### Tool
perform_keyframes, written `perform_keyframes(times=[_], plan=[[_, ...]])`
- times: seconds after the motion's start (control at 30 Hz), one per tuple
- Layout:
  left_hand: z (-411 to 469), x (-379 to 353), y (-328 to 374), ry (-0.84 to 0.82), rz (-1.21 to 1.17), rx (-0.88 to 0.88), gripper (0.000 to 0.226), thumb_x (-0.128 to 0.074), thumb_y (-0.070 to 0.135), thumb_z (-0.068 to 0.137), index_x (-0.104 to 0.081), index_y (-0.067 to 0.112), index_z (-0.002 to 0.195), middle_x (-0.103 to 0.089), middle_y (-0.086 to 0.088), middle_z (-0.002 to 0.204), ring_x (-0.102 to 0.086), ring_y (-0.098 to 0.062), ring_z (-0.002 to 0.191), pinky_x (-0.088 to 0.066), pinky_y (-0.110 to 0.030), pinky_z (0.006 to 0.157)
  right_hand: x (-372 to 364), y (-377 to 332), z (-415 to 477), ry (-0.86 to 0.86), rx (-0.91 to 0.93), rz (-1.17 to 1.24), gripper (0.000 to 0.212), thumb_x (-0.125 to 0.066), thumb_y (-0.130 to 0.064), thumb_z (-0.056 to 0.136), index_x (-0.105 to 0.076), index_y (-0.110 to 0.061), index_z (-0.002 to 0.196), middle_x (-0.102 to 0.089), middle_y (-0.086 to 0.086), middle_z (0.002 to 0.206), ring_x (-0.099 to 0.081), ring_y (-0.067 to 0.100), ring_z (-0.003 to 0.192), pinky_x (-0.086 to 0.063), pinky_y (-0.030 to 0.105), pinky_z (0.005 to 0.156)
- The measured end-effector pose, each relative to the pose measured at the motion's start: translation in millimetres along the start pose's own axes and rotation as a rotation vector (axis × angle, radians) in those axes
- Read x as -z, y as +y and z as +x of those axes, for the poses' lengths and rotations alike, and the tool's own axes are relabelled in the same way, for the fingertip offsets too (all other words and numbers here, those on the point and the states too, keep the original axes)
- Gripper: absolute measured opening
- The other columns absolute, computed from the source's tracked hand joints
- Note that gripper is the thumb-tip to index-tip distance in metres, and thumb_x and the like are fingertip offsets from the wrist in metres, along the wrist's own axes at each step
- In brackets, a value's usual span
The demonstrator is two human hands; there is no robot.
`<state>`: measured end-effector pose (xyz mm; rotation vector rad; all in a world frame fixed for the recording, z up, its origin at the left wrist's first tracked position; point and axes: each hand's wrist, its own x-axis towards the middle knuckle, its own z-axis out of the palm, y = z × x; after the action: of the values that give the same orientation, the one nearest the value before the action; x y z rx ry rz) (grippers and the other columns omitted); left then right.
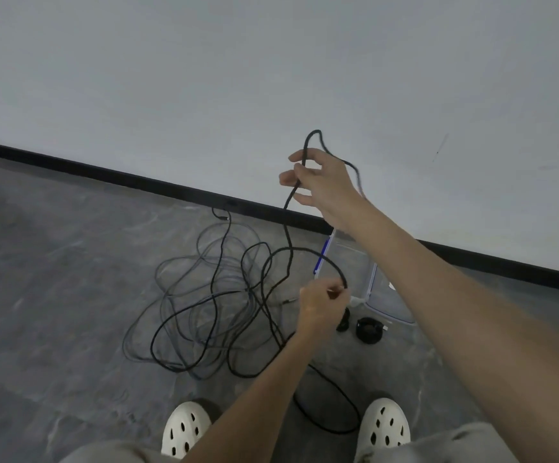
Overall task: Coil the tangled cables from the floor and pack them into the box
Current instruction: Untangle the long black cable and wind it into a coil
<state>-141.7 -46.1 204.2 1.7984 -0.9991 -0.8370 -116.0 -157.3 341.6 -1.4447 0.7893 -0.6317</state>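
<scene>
Cable (285, 218), thin, black, tangled; left hand (321, 304) pinches it, right hand (321, 182) grips it.

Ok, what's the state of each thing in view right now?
right hand: raised, holding a loop of black cable.
left hand: lower down, pinching black cable.
tangled cables: loose on the floor.
box: on the floor, looks open.
two small coils: wound, beside the box.
</scene>
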Motion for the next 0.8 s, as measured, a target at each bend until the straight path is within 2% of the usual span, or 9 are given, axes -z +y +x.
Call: perform_keyframes(times=[0.07,0.17,0.27,0.37,0.43,0.57,0.63,0.73,0.8], plan=[[2,-11,14,-0.099,0.030,-0.005,0.008,-0.065,0.014,0.091,-0.068,0.015,0.084,-0.054,0.017,0.069,-0.052,0.007,0.062,-0.041,-0.007,0.057,-7,-7,1,-0.012,0.008,0.006,0.015,-0.047,-0.010,0.100,-0.059,-0.016,0.107,-0.072,0.004,0.086,-0.070,0.013,0.087,-0.050,0.038,0.086],[-1,-25,28,-0.154,-0.023,0.047,0.016,-0.061,0.014,0.091,-0.068,0.000,0.098,-0.057,0.010,0.071,-0.052,0.001,0.062,-0.043,-0.006,0.055,-16,-16,1,-0.035,0.004,0.030,0.015,-0.045,-0.008,0.100,-0.058,-0.014,0.106,-0.070,0.009,0.090,-0.069,0.016,0.090,-0.051,0.038,0.086],[6,-20,38,-0.116,-0.254,0.187,0.020,-0.057,0.009,0.092,-0.065,0.001,0.108,-0.069,-0.012,0.103,-0.062,-0.016,0.086,-0.055,-0.032,0.085,-23,-24,-4,-0.088,0.017,0.058,0.016,-0.044,-0.010,0.101,-0.058,-0.015,0.106,-0.070,0.007,0.089,-0.070,0.017,0.091,-0.052,0.037,0.086],[21,1,43,-0.034,-0.514,0.330,0.027,-0.057,0.003,0.094,-0.060,-0.002,0.120,-0.063,-0.025,0.116,-0.065,-0.025,0.094,-0.052,-0.043,0.094,-26,-36,-12,-0.171,0.059,0.072,0.017,-0.043,-0.012,0.102,-0.059,-0.017,0.106,-0.071,0.006,0.088,-0.071,0.017,0.092,-0.055,0.034,0.082],[26,21,38,0.023,-0.512,0.312,0.031,-0.053,0.001,0.094,-0.058,0.000,0.124,-0.062,-0.023,0.112,-0.060,-0.011,0.081,-0.051,-0.040,0.094,-27,-46,-16,-0.210,0.082,0.076,0.018,-0.042,-0.012,0.102,-0.059,-0.016,0.107,-0.071,0.006,0.088,-0.071,0.019,0.092,-0.056,0.034,0.081],[18,77,30,0.106,-0.405,0.242,0.028,-0.053,0.002,0.093,-0.061,0.014,0.117,-0.063,-0.003,0.110,-0.057,-0.011,0.092,-0.050,-0.030,0.091,-34,-69,-20,-0.262,0.123,0.025,0.020,-0.042,-0.012,0.102,-0.058,-0.014,0.113,-0.071,0.006,0.089,-0.072,0.020,0.091,-0.057,0.035,0.082],[4,110,34,-0.042,-0.277,0.190,0.024,-0.052,0.005,0.096,-0.061,0.014,0.115,-0.067,-0.002,0.108,-0.060,-0.009,0.085,-0.050,-0.026,0.082,-36,-78,-21,-0.259,0.152,-0.053,0.021,-0.043,-0.011,0.101,-0.058,-0.014,0.114,-0.071,0.005,0.086,-0.072,0.019,0.086,-0.057,0.035,0.081],[-25,161,48,-0.480,-0.053,0.032,0.015,-0.056,0.022,0.098,-0.066,0.024,0.109,-0.073,0.007,0.100,-0.069,-0.010,0.090,-0.055,-0.028,0.088,-32,-81,-24,-0.248,0.202,-0.202,0.026,-0.040,-0.008,0.100,-0.059,-0.016,0.115,-0.068,0.001,0.075,-0.068,0.016,0.072,-0.058,0.035,0.079],[-37,185,56,-0.482,-0.036,-0.119,0.012,-0.061,0.026,0.096,-0.071,0.028,0.100,-0.074,0.005,0.098,-0.070,-0.011,0.093,-0.054,-0.024,0.088,-25,-74,-31,-0.257,0.203,-0.270,0.029,-0.038,-0.006,0.100,-0.060,-0.018,0.114,-0.065,0.001,0.071,-0.063,0.016,0.067,-0.057,0.035,0.077]])
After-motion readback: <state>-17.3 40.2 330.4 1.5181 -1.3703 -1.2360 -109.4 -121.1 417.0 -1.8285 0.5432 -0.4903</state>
